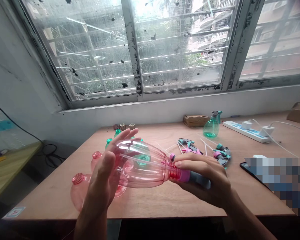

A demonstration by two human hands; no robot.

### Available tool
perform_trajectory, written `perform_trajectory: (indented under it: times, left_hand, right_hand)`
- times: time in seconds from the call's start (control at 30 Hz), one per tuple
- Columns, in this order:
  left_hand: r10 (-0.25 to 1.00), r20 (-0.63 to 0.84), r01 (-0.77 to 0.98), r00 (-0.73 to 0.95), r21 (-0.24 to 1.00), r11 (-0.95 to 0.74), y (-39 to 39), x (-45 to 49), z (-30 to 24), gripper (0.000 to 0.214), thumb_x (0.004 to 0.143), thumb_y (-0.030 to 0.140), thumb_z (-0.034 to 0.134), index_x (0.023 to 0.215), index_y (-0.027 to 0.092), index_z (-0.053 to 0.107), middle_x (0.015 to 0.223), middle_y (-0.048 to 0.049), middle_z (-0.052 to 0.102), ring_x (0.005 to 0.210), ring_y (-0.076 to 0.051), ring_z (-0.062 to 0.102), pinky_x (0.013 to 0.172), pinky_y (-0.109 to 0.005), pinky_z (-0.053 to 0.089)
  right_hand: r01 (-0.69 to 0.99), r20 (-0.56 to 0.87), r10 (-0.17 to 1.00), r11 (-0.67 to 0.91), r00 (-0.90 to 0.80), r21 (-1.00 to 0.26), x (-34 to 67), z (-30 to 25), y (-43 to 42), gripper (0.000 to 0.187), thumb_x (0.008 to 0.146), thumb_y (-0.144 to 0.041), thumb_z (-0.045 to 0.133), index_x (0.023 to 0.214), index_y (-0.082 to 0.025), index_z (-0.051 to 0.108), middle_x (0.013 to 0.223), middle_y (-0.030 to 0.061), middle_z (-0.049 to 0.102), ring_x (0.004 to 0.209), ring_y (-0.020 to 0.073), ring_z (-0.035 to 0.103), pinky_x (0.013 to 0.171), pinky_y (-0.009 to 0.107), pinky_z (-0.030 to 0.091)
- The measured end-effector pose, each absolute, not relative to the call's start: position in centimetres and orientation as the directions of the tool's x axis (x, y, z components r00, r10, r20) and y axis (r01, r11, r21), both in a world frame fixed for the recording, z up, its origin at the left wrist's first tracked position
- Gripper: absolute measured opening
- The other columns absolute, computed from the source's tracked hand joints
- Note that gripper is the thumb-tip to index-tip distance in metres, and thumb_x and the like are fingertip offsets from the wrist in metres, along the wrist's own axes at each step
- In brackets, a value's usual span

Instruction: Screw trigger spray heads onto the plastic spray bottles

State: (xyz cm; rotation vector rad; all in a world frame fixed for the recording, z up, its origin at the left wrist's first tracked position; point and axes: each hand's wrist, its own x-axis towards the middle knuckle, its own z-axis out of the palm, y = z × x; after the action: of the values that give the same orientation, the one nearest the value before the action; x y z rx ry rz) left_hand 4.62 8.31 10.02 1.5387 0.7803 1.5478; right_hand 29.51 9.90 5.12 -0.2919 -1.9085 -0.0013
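Observation:
A clear pink spray bottle lies sideways in the air between my two hands, over the table's front part. My left hand cups its base, palm against the bottom and fingers stretched along the far side. At the neck, my right hand is closed around the spray head, which has a pink collar and a grey body. A thin straw runs inside the bottle. Behind my left hand stand open pink bottles and green bottles, partly hidden.
Loose spray heads with straws lie mid-table, more to their right. A complete green spray bottle stands near a cardboard box. A power strip with cords and a phone are at right.

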Motion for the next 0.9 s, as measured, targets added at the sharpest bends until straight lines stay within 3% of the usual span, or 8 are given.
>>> perform_trajectory:
  times: [0.1,0.23,0.33,0.4,0.5,0.67,0.8,0.9]
  left_hand:
    - [0.803,0.595,-0.070,0.030,0.802,-0.593,8.1,4.7,10.2,0.054,0.094,0.063,0.056,0.131,0.026,0.068,0.149,-0.0084,0.059,0.137,-0.038,0.053,0.101,-0.044,0.058]
    - [0.624,0.778,0.045,0.066,0.623,-0.781,7.3,4.7,10.2,0.052,0.090,0.061,0.064,0.133,0.033,0.067,0.148,-0.0039,0.059,0.136,-0.039,0.053,0.109,-0.052,0.052]
    - [0.511,0.850,0.093,0.128,0.503,-0.859,6.8,4.6,10.1,0.055,0.088,0.060,0.068,0.138,0.036,0.063,0.152,-0.0008,0.055,0.141,-0.039,0.048,0.116,-0.055,0.044]
    - [0.506,0.850,0.096,0.149,0.497,-0.863,6.8,4.7,10.1,0.060,0.087,0.060,0.070,0.142,0.037,0.059,0.157,-0.0005,0.051,0.145,-0.039,0.044,0.119,-0.056,0.040]
    - [0.540,0.834,0.085,0.111,0.534,-0.841,7.4,4.9,10.1,0.069,0.085,0.069,0.067,0.144,0.036,0.057,0.158,-0.0031,0.050,0.145,-0.041,0.044,0.120,-0.058,0.039]
    - [0.667,0.744,0.006,0.040,0.667,-0.745,8.1,5.6,10.0,0.072,0.087,0.082,0.048,0.138,0.034,0.063,0.161,-0.0027,0.046,0.148,-0.041,0.040,0.118,-0.056,0.041]
    - [0.745,0.665,-0.069,0.056,0.747,-0.661,8.4,5.3,10.1,0.065,0.088,0.076,0.054,0.133,0.031,0.066,0.162,-0.0047,0.046,0.147,-0.041,0.041,0.113,-0.053,0.048]
    - [0.771,0.633,-0.035,0.068,0.774,-0.633,8.4,4.8,10.2,0.056,0.088,0.062,0.067,0.134,0.029,0.066,0.160,-0.0064,0.048,0.143,-0.040,0.047,0.107,-0.047,0.055]
  right_hand:
    - [0.131,0.889,0.393,0.919,-0.236,-0.372,29.2,5.1,9.5,0.043,0.082,-0.014,0.086,0.119,-0.024,0.066,0.101,0.0038,0.079,0.086,0.0193,0.075,0.074,0.028,0.059]
    - [-0.091,0.665,0.704,0.667,-0.252,-0.740,29.2,5.4,9.3,0.035,0.080,-0.025,0.090,0.107,-0.029,0.070,0.086,-0.0028,0.075,0.061,0.0120,0.067,0.052,0.021,0.055]
    - [-0.224,0.546,0.773,0.498,-0.325,-0.838,29.4,5.7,9.3,0.028,0.081,-0.029,0.089,0.103,-0.028,0.072,0.079,-0.0040,0.074,0.059,0.0121,0.069,0.049,0.019,0.055]
    - [-0.230,0.573,0.767,0.525,-0.290,-0.819,29.5,5.7,9.2,0.026,0.082,-0.027,0.088,0.103,-0.028,0.072,0.078,-0.0043,0.074,0.058,0.0122,0.069,0.049,0.019,0.055]
    - [-0.082,0.711,0.680,0.710,-0.180,-0.700,29.5,5.4,9.0,0.034,0.078,-0.019,0.090,0.105,-0.028,0.071,0.082,-0.0032,0.077,0.057,0.0124,0.068,0.050,0.020,0.055]
    - [0.147,0.892,0.427,0.902,-0.151,-0.407,29.4,4.9,9.0,0.050,0.077,-0.015,0.090,0.120,-0.029,0.068,0.101,0.0031,0.082,0.084,0.0230,0.078,0.074,0.032,0.063]
    - [0.229,0.928,0.287,0.945,-0.236,-0.234,29.1,5.0,9.5,0.053,0.081,-0.012,0.086,0.127,-0.027,0.064,0.102,0.0047,0.082,0.090,0.0254,0.078,0.081,0.037,0.062]
    - [0.227,0.926,0.289,0.945,-0.241,-0.236,28.8,5.0,9.5,0.050,0.082,-0.012,0.085,0.125,-0.026,0.064,0.104,0.0058,0.082,0.092,0.0254,0.078,0.081,0.038,0.063]
